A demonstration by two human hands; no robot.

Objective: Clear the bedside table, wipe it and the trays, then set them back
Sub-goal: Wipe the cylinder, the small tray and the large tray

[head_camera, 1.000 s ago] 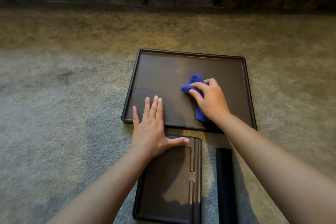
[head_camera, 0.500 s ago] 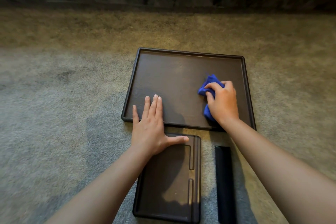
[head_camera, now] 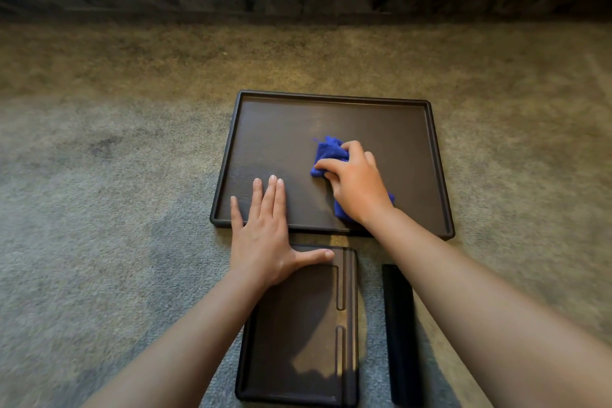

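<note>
head view: large tray point(head_camera: 331, 103) on carpet point(head_camera: 116, 209), long axis left-right, straight ahead of both hands. right hand point(head_camera: 356, 184) clamped on blue cloth point(head_camera: 329, 151), mid-tray, slightly right of centre. left hand point(head_camera: 261, 228) flat, fingers spread, holding nothing, pinning near-left rim. unwiped area likely far edge and corners; right hand nearer, judge next stroke goes away from body. small tray point(head_camera: 298, 325) and dark bar point(head_camera: 399, 325) near side, long axes toward body.
</note>
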